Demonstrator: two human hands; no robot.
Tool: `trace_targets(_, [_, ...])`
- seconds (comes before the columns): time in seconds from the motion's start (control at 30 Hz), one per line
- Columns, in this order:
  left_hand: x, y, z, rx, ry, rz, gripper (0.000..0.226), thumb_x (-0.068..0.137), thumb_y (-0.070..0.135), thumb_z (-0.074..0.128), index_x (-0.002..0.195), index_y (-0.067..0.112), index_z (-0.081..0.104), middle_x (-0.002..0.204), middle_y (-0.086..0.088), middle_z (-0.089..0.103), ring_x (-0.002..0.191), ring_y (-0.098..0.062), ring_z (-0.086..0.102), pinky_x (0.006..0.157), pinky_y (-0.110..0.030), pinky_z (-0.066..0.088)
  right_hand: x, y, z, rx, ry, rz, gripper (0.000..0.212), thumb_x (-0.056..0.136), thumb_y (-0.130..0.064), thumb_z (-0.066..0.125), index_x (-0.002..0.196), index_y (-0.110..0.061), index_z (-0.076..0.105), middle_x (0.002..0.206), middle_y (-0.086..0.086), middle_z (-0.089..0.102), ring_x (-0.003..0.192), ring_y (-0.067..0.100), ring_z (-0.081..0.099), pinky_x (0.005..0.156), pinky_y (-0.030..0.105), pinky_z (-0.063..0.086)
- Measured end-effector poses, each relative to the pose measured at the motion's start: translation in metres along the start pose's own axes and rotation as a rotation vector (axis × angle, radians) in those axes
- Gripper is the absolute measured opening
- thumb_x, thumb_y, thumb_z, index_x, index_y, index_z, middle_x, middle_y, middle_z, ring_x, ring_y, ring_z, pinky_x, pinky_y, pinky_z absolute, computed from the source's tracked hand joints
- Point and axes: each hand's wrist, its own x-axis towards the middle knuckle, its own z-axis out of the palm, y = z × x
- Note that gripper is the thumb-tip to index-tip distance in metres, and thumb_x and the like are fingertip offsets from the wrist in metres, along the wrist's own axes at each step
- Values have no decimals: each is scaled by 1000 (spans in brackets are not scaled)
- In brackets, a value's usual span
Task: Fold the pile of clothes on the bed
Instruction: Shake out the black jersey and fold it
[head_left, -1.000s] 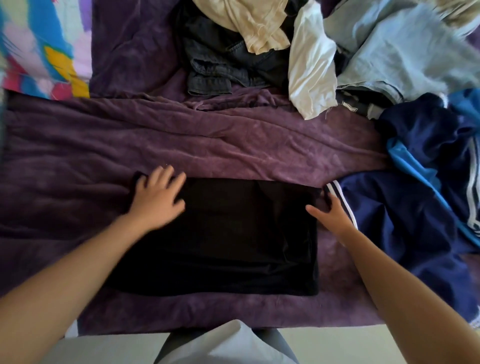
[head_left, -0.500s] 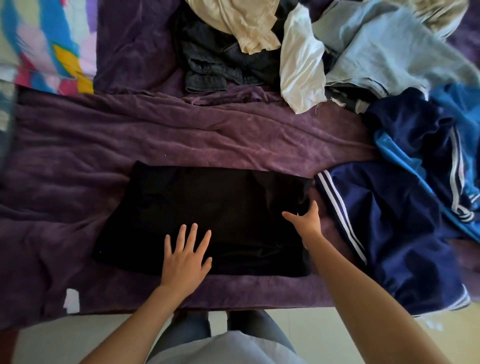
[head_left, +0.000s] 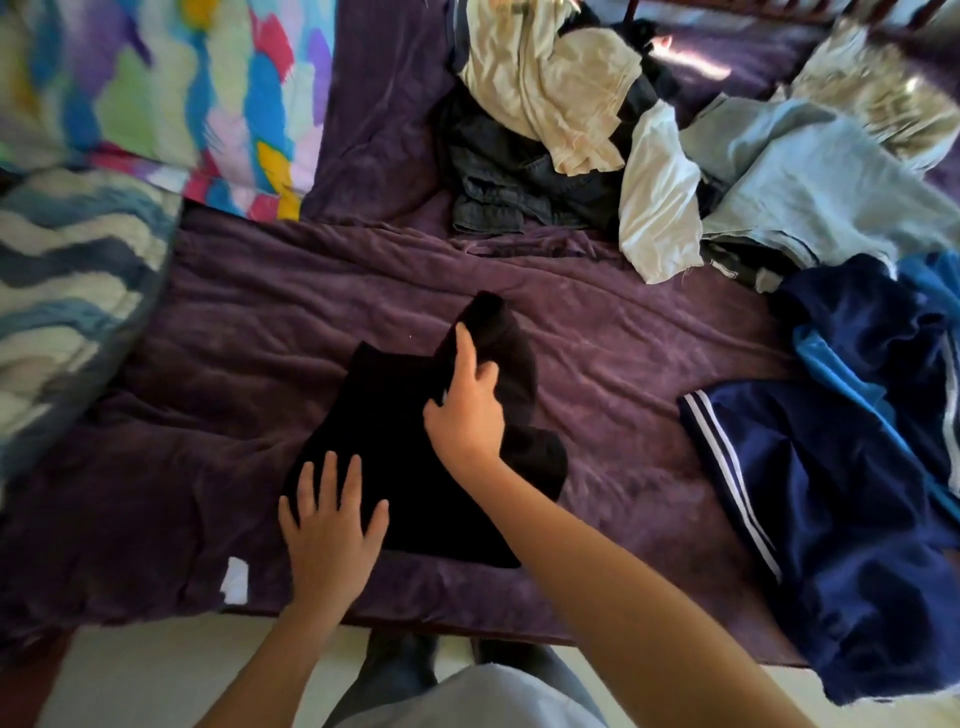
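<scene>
— What does the right grip (head_left: 467, 410) have?

— The right grip is the person's right hand, and its fingers are curled into the black garment (head_left: 384, 415). It holds a bunched fold of the cloth, lifted off the bed (head_left: 623, 338). One finger is stretched up along the raised fold.

— And the left grip (head_left: 332, 525)?

— It lies flat, with the fingers straight and spread. It presses on the near left corner of the same garment and holds nothing. The heel of the palm is over the purple cover (head_left: 218, 415).

— Where is the garment exactly?

— It is in the middle of the near part of the bed, on the purple cover, close to the edge where the person stands. Its left part lies flat. Its right part is raised and crumpled under the right grip.

— And the other clothes?

— The pile of clothes (head_left: 753, 156) is at the far right. A cream garment (head_left: 550, 88) lies over a dark denim piece (head_left: 498, 176). A white cloth (head_left: 660, 208) is just beside them, and a light blue garment (head_left: 831, 182) is further right. Nearer, a navy tracksuit piece (head_left: 831, 493) with white stripes is spread at the right and hangs partly over the bed's edge, well apart from the black garment.

— What is on the left?

— A colourful pillow (head_left: 156, 93) and a wavy blue and white blanket (head_left: 67, 270). A small white tag (head_left: 235, 581) is near the left grip.
</scene>
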Motion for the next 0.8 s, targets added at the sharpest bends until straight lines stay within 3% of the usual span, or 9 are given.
trace_targets(0.13, [2,-45,-20,-159,181,-258,72,84,49,27,130,-2,50,137,-26,45,128,-47,36,98,-66,29,-5,-34,55,94,-251,1,87,92,-11,51,148,-29,-13,138,15,28,80,28,56,67,35,48])
trace_targets(0.23, [0,-65,-24,-167,205,-276,73,84,49,27,131,-3,48,137,-27,44,128,-48,36,97,-66,29,-16,-37,76,105,-452,-53,80,93,-14,50,150,-26,-6,143,12,27,102,29,54,79,35,47])
trace_targets(0.27, [0,-68,-23,-173,193,-276,73,84,48,28,130,-4,48,137,-27,45,127,-49,36,96,-66,30,-21,-34,77,40,-431,-107,72,94,-15,49,150,-23,5,144,11,29,114,30,48,89,38,45])
trace_targets(0.37, [4,-67,-19,-183,147,-216,68,84,45,32,129,-3,50,134,-27,48,123,-49,41,92,-65,34,-30,-12,77,-171,-76,-177,50,92,-19,48,141,-13,39,143,13,37,130,35,33,101,48,36])
trace_targets(0.4, [6,-64,-18,-188,122,-166,66,83,45,34,128,-2,50,132,-28,49,121,-49,43,90,-65,37,-32,-2,74,-212,-50,-101,48,94,-25,46,141,-15,39,147,11,33,134,33,27,105,47,32])
trace_targets(0.47, [10,-55,-14,-203,80,-53,63,83,45,38,128,2,49,126,-26,55,115,-47,51,87,-62,41,-37,18,73,-270,-170,82,51,98,-38,37,146,-24,26,155,4,16,142,28,10,111,45,20])
trace_targets(0.57, [17,-34,-12,-256,1,-13,60,88,42,50,136,6,43,121,-15,61,109,-34,58,91,-51,43,-44,44,80,-269,-307,111,50,100,-36,32,148,-31,19,158,0,7,144,25,1,113,43,14])
trace_targets(0.7, [52,-10,-16,-606,-92,-268,72,88,33,61,146,11,24,141,-13,44,127,-27,44,100,-38,40,-42,58,78,-28,-192,75,55,96,-9,37,148,-21,23,155,1,20,143,20,13,116,33,19])
trace_targets(0.8, [80,4,-22,-751,-133,-425,71,86,20,64,145,7,27,142,-14,42,130,-29,42,106,-38,36,-43,63,70,30,-133,62,59,92,-1,40,147,-18,27,153,1,25,141,19,19,114,30,22])
